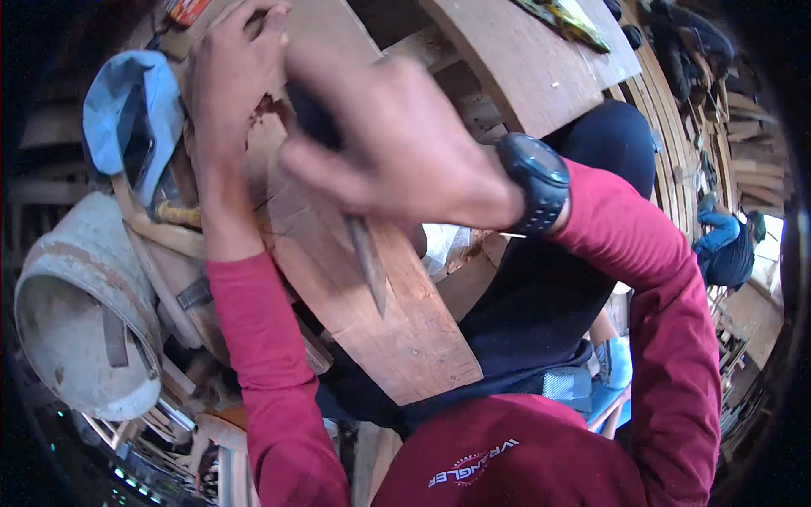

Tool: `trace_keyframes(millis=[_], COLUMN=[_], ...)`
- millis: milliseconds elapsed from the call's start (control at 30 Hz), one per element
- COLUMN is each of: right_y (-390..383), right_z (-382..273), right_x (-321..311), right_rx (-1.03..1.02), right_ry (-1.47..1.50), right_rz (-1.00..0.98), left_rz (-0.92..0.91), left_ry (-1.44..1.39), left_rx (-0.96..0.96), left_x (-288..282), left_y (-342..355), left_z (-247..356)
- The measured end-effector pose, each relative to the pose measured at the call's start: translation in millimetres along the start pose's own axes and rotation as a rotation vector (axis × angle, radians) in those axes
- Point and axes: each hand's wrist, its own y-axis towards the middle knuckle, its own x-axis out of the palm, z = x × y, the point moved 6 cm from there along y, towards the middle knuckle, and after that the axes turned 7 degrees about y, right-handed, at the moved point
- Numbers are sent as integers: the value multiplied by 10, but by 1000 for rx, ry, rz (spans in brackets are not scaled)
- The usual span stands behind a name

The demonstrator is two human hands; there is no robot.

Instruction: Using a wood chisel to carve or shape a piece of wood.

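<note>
My left hand (236,76) has its fingers curled at the far end of a wooden board (422,346); what they grip I cannot make out. Over the board, my right hand (393,148), wearing a black watch, is smeared by motion, so its grip is unclear. A long, pointed, narrow tool (372,279) extends from under it along the board, which lies across my legs. Left of my forearm are wooden handles (169,237), one with yellow wrapping.
A metal drum-like container (84,304) and a light blue cloth item (114,110) sit at left. Wide planks (524,59) and a yellow-green object (579,25) are above. Stacked timber (752,169) lines the right, where other people (726,253) appear.
</note>
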Motion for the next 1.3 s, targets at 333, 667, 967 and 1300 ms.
trace_keyframes(millis=[333, 667, 967, 1300], right_y=[-53, -141, -186, 175], right_z=[46, 25, 207, 210], right_x=[-4, 48, 7, -590], right_rx=[125, 290, 347, 332], right_ry=[49, 265, 104, 242], right_rz=[-46, 96, -16, 313], left_rz=[146, 166, 227, 46], left_ry=[-15, -200, -272, -150], left_rx=[-63, -27, 26, 27], left_x=[-160, 305, 449, -281], left_y=[-131, -45, 119, -182], left_z=[251, 66, 105, 392])
